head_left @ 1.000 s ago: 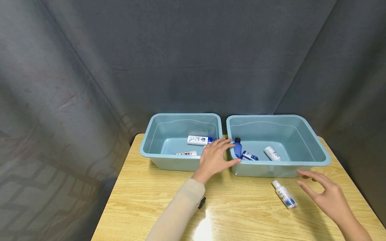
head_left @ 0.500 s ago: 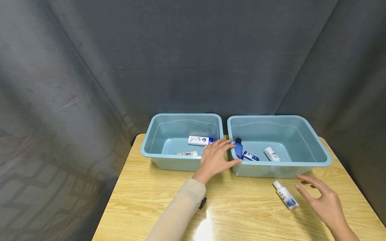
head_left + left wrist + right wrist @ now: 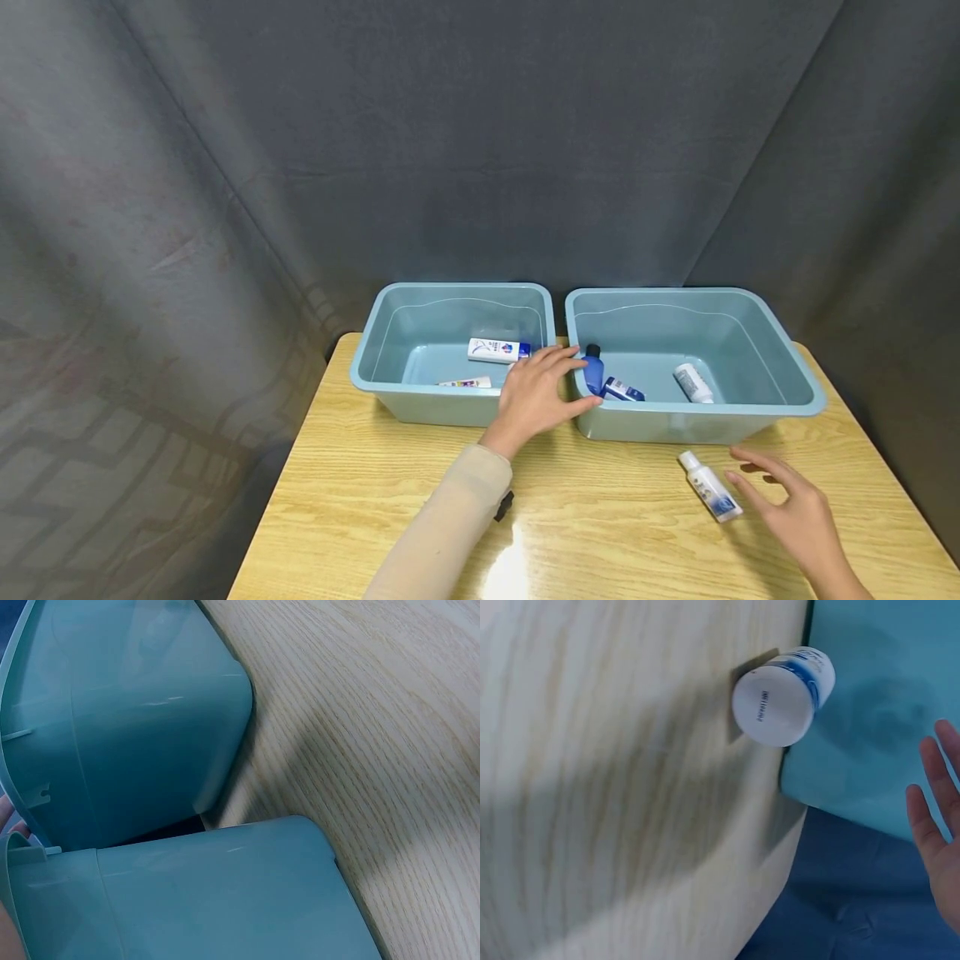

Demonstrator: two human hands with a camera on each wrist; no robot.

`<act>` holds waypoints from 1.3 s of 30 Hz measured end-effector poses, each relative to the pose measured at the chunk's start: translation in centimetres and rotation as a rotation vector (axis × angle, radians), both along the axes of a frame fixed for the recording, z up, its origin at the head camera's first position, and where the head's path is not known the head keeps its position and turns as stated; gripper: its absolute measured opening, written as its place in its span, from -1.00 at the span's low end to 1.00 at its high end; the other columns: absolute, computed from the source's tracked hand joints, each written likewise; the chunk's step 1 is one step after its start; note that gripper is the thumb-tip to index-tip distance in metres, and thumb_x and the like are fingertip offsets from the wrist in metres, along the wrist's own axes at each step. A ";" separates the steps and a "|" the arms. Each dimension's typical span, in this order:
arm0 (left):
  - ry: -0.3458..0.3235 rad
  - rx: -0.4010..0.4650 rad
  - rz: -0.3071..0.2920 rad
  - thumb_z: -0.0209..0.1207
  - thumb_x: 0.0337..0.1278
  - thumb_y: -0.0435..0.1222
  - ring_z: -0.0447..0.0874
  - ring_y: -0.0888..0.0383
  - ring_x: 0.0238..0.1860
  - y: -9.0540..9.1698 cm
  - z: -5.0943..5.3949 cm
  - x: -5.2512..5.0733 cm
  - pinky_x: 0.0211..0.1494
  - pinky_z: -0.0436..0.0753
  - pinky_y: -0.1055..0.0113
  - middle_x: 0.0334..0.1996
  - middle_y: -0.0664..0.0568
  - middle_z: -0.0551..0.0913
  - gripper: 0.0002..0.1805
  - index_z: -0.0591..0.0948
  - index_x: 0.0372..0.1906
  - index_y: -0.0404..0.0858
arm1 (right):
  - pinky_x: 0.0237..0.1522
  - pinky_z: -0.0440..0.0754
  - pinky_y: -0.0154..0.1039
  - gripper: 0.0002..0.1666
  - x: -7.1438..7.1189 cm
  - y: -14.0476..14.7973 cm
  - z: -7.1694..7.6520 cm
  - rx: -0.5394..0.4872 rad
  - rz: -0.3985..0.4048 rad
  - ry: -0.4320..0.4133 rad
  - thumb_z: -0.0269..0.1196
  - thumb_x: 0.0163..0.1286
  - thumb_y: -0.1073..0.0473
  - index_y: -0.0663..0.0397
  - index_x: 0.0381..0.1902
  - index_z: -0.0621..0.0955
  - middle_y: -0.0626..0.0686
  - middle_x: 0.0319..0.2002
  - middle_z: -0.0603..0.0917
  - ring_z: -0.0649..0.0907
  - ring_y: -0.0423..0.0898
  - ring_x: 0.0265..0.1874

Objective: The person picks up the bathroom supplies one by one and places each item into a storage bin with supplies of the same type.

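Observation:
My left hand [image 3: 536, 396] lies over the neighbouring rims of two blue-green bins, fingers extended and spread. Its thumb reaches the front rim of the right bin [image 3: 637, 425]. The left bin [image 3: 427, 404] stands beside it. My right hand [image 3: 795, 508] hovers with loosely bent fingers, apart from a white bottle [image 3: 710, 487] with a blue-patterned label lying on the table. In the right wrist view the bottle [image 3: 774, 707] shows its round base. Inside the right bin lie a dark-capped blue bottle [image 3: 592, 371], a small dark blue bottle [image 3: 622, 389] and a white bottle [image 3: 693, 383].
A white bottle with a blue cap [image 3: 495, 350] and a white tube [image 3: 467, 382] lie in the left bin, partly behind my hand and the front wall. The wooden table [image 3: 360, 500] runs up to a grey curtain [image 3: 480, 150] at the back.
My right hand has moved slightly left and nearer to the body. The white bottle in the right bin has rolled a little to the right. My left hand stays in place.

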State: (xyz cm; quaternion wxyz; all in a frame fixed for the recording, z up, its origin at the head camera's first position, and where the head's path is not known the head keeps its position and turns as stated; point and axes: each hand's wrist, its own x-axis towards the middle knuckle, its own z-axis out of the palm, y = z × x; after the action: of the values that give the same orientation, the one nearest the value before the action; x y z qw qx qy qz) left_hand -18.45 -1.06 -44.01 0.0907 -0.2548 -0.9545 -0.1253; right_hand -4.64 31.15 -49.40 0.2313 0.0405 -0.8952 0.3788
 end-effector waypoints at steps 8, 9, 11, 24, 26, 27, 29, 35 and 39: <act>-0.003 -0.008 0.003 -0.05 0.10 0.48 0.19 0.21 0.46 0.0 0.0 0.0 0.34 0.40 -0.03 0.45 0.36 0.27 -0.24 0.46 0.35 0.26 | -0.16 0.35 -0.67 -0.57 0.5 0.3 -1.0 -0.007 -0.011 -0.053 0.46 0.12 0.41 0.22 0.00 0.69 -0.62 -0.09 0.54 0.52 -0.61 -0.20; -0.005 -0.008 0.003 -0.05 0.10 0.48 0.19 0.21 0.46 0.0 0.0 0.0 0.34 0.40 -0.03 0.45 0.36 0.27 -0.24 0.46 0.36 0.26 | -0.16 0.35 -0.67 -0.58 0.5 0.3 -1.2 -0.006 -0.015 -0.060 0.46 0.13 0.40 0.22 0.00 0.69 -0.63 -0.09 0.53 0.52 -0.61 -0.20; -0.007 -0.008 0.005 -0.05 0.10 0.48 0.18 0.21 0.46 0.0 0.0 0.0 0.34 0.40 -0.03 0.45 0.36 0.27 -0.24 0.46 0.36 0.26 | -0.17 0.35 -0.67 -0.59 0.6 0.4 -1.5 -0.007 -0.021 -0.078 0.45 0.16 0.37 0.22 0.00 0.69 -0.65 -0.10 0.52 0.51 -0.61 -0.20; -0.004 -0.003 0.003 -0.05 0.10 0.48 0.19 0.21 0.46 0.0 0.0 0.0 0.35 0.39 -0.03 0.45 0.36 0.27 -0.24 0.46 0.35 0.26 | -0.26 0.44 -0.59 -0.58 1.1 0.3 -2.8 -0.044 -0.066 -0.236 0.42 0.27 0.18 0.19 0.07 0.66 -0.64 -0.10 0.51 0.53 -0.59 -0.24; -0.003 -0.004 0.002 -0.05 0.10 0.48 0.18 0.21 0.46 0.0 0.0 0.0 0.35 0.39 -0.03 0.45 0.36 0.27 -0.24 0.46 0.35 0.26 | -0.28 0.45 -0.57 -0.56 1.1 0.2 -3.0 -0.051 -0.075 -0.279 0.40 0.30 0.13 0.18 0.10 0.65 -0.64 -0.11 0.51 0.51 -0.61 -0.25; -0.003 -0.004 0.002 -0.05 0.10 0.48 0.18 0.21 0.46 0.0 0.0 0.0 0.35 0.40 -0.03 0.45 0.36 0.27 -0.24 0.47 0.35 0.26 | -0.28 0.45 -0.57 -0.55 1.1 0.2 -3.1 -0.053 -0.079 -0.295 0.40 0.31 0.11 0.17 0.11 0.65 -0.64 -0.11 0.50 0.51 -0.61 -0.25; -0.003 -0.005 0.003 -0.06 0.10 0.48 0.18 0.21 0.46 0.0 0.0 0.0 0.34 0.40 -0.03 0.45 0.36 0.27 -0.24 0.47 0.35 0.26 | -0.30 0.45 -0.57 -0.53 1.0 0.1 -3.2 -0.060 -0.088 -0.322 0.39 0.32 0.08 0.18 0.12 0.64 -0.65 -0.12 0.48 0.51 -0.61 -0.26; -0.001 -0.003 0.002 -0.07 0.10 0.49 0.18 0.21 0.46 -0.1 0.0 0.0 0.34 0.40 -0.03 0.46 0.36 0.26 -0.23 0.47 0.35 0.25 | -0.32 0.46 -0.61 -0.48 1.0 0.1 -3.5 -0.074 -0.100 -0.374 0.37 0.34 0.02 0.21 0.15 0.62 -0.69 -0.14 0.42 0.50 -0.61 -0.26; 0.004 -0.002 0.001 -0.07 0.10 0.49 0.19 0.21 0.46 -0.1 -0.1 0.0 0.34 0.41 -0.03 0.45 0.36 0.27 -0.24 0.48 0.35 0.25 | -0.32 0.48 -0.63 -0.45 1.0 0.4 -4.0 -0.081 -0.103 -0.403 0.38 0.33 -0.01 0.22 0.15 0.62 -0.65 -0.16 0.45 0.49 -0.62 -0.27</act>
State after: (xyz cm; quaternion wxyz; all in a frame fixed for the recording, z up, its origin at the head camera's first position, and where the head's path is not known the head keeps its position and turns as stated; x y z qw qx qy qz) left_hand -18.43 -1.13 -44.09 0.0923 -0.2545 -0.9546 -0.1239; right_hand -3.68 31.52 -53.38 0.0680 -0.0914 -0.9082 0.4028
